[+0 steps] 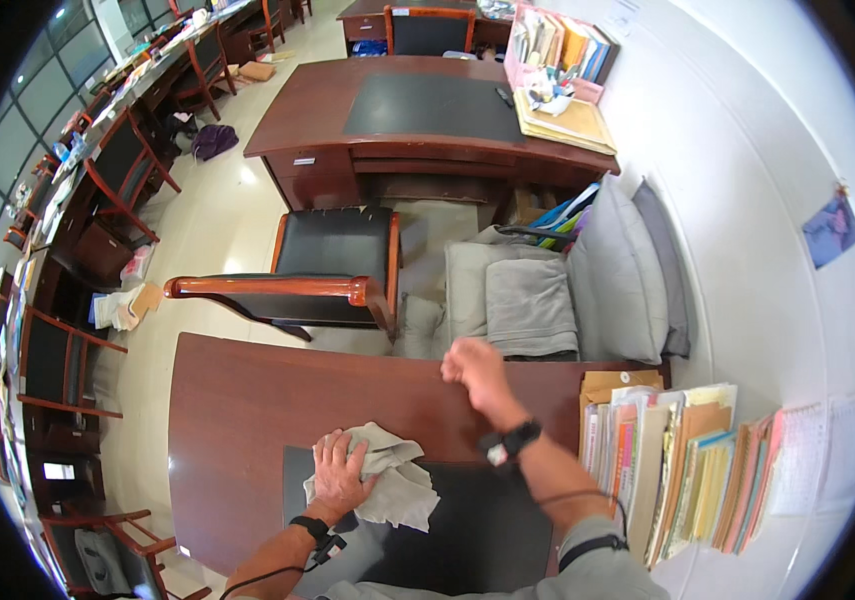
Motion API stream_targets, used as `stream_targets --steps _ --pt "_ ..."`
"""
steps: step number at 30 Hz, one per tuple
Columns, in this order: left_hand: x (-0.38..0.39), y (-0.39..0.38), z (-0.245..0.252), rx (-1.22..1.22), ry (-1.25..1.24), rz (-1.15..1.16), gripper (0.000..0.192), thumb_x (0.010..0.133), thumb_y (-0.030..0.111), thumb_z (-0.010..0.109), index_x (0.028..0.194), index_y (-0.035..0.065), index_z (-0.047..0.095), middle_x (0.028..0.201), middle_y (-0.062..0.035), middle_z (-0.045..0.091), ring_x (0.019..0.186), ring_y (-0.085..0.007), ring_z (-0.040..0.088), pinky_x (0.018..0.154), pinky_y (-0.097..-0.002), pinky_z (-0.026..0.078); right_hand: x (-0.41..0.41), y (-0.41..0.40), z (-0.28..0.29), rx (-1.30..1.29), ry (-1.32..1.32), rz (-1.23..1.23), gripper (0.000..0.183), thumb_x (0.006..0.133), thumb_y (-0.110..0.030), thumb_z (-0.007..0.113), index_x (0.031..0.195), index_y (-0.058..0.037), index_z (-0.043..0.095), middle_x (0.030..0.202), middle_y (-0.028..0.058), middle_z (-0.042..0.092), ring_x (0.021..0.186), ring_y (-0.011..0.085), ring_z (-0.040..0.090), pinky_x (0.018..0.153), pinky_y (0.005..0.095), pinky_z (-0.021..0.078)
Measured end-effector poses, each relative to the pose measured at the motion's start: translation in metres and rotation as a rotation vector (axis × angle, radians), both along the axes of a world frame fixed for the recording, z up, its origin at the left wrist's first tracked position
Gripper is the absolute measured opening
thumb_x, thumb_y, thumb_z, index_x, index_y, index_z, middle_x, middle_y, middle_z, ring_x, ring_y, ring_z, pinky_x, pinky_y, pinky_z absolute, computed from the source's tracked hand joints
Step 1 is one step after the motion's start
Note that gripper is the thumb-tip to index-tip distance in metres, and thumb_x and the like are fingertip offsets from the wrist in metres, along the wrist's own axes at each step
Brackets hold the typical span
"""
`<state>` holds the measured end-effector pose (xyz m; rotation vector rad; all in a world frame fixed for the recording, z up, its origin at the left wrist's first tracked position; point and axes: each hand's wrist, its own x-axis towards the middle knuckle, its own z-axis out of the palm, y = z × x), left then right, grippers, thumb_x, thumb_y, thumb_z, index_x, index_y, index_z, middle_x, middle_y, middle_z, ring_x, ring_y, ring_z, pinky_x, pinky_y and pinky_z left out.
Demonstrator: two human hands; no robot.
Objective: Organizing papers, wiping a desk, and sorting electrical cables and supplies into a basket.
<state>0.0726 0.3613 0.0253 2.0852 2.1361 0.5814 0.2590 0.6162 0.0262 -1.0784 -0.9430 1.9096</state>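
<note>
A pale grey cloth [397, 484] lies crumpled on the brown wooden desk, partly over its black desk pad [465, 525]. My left hand [341, 472] presses down on the cloth's left part, palm down with the fingers spread a little. Some of the cloth is hidden under that palm. Near the far edge of the desk [240, 420], my right hand [481, 375] is held with its fingers curled in, and nothing shows in it. Both wrists wear black straps with small devices and thin cables.
Folders and books [660, 465] stand along the desk's right side by the wall. Beyond the far edge are a black-seated wooden chair [333, 244] and a grey cushioned seat [465, 277] with a folded blanket [531, 307]. Another desk [307, 97] stands farther back.
</note>
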Motion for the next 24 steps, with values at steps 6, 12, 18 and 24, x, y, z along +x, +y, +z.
stream_targets --steps 6,12,18,24 --pt "0.006 -0.010 -0.001 0.032 0.032 -0.001 0.060 0.066 0.027 0.079 0.118 0.0062 0.058 0.122 -0.0202 0.049 0.122 -0.0402 0.042 0.103 -0.0559 0.031 0.047 -0.182 0.008 -0.009 -0.214 0.102 0.020 0.094 -0.013 0.058 0.106 0.0034 0.062 0.083 0.0080 0.065 0.066 0.0132 0.063 0.059 0.0260 0.0529" --pt "0.022 -0.008 0.010 0.054 0.027 -0.127 0.048 0.072 0.027 0.075 0.115 0.0106 0.060 0.114 -0.0147 0.055 0.113 -0.0340 0.049 0.092 -0.0477 0.039 0.085 -0.279 -0.014 0.183 -0.519 0.185 0.034 0.091 -0.016 0.062 0.117 0.0052 0.057 0.079 0.0066 0.065 0.065 0.0119 0.063 0.058 0.0264 0.0529" --pt "0.128 -0.007 0.000 -0.007 -0.119 -0.453 0.046 0.070 0.023 0.075 0.114 0.0143 0.063 0.116 -0.0137 0.057 0.112 -0.0319 0.051 0.089 -0.0449 0.041 0.120 -0.303 0.013 0.550 -0.851 0.037 0.052 0.085 -0.019 0.068 0.129 0.0027 0.051 0.084 0.0097 0.067 0.070 0.0171 0.064 0.069 0.0325 0.0518" --pt "0.152 0.040 -0.001 0.151 -0.259 -0.420 0.051 0.069 0.019 0.076 0.118 0.0133 0.062 0.118 -0.0150 0.057 0.113 -0.0342 0.051 0.090 -0.0463 0.043 0.190 -0.386 0.053 0.260 -0.827 -0.056 0.047 0.087 -0.027 0.066 0.122 0.0023 0.057 0.088 0.0153 0.068 0.083 0.0285 0.067 0.075 0.0371 0.0517"
